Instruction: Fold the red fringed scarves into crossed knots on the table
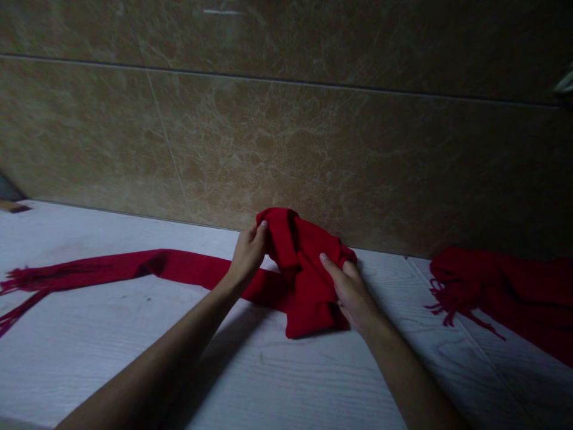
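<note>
A red scarf (308,269) is bunched in loose folds between my two hands, partly lifted off the white wood-grain surface. My left hand (249,248) pinches its upper left edge, thumb on top. On the right side, my right hand (351,286) grips the folds, with the thumb over the cloth and the other fingers mostly hidden behind. From the bunch, a long flat strip of red cloth (183,267) runs left along the surface to a fringed end (27,280). How the strip joins the folds is partly hidden by my left hand and forearm.
A brown marbled tile wall (268,137) rises right behind the white surface (286,382). Another red fringed cloth (505,286) lies in a heap at the right. A small brown piece (13,206) sits at the far left edge.
</note>
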### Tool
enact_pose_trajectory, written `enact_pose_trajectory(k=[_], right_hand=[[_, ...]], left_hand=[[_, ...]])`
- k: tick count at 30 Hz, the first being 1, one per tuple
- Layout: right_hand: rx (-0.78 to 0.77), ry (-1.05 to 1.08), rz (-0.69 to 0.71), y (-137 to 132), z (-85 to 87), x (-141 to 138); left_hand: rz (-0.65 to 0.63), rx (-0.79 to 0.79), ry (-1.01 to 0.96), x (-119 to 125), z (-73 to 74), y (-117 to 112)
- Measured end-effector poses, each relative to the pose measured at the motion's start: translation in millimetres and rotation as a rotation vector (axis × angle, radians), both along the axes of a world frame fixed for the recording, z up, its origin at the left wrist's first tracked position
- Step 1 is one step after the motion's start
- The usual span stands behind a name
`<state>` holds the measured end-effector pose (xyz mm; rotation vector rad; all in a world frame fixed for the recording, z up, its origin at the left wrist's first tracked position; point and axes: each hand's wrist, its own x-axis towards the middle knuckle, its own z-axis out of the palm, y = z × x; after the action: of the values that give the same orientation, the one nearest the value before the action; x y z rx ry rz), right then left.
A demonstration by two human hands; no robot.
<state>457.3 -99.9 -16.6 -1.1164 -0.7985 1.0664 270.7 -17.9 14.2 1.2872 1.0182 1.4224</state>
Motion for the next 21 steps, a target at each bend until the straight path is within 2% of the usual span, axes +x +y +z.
enact_pose_trajectory(k=[2, 5, 7, 9, 11, 13, 14, 16, 18, 21], right_hand=[[-0.064, 0.062, 0.114, -6.4, 12.6, 5.2], [-0.002, 0.215, 0.272, -13.4, 30.5, 12.7], [0.052, 0.295, 0.205, -11.8, 34.9, 17.2], [0.103, 0.347, 0.044, -5.9, 33.4, 20.9], [0.147, 0.377, -0.058, 0.5, 30.2, 23.1], [0.192, 0.381, -0.047, 3.9, 29.2, 23.2], [0.220, 0.373, -0.015, 4.1, 29.7, 22.0], [0.267, 0.347, 0.078, 2.1, 30.9, 16.9], [0.268, 0.323, 0.185, -1.0, 29.0, 8.4], [0.177, 0.267, 0.255, -3.1, 17.7, -5.9]], left_hand=[[-0.035, -0.154, -0.192, -3.6, 0.2, 5.9], [-0.083, -0.275, -0.328, -2.2, 0.7, 6.4], [-0.132, -0.294, -0.337, 1.5, 1.0, 3.1], [-0.161, -0.282, -0.335, 3.8, 1.8, -0.2], [-0.113, -0.234, -0.325, 2.2, 4.4, -1.3], [-0.049, -0.209, -0.355, -2.8, 9.9, -0.8], [-0.057, -0.230, -0.400, -5.7, 13.7, -0.7], [-0.168, -0.323, -0.535, -9.9, 21.9, -2.4], [-0.333, -0.404, -0.677, -10.5, 28.5, -7.5], [-0.542, -0.454, -0.759, -6.0, 31.2, -19.3]])
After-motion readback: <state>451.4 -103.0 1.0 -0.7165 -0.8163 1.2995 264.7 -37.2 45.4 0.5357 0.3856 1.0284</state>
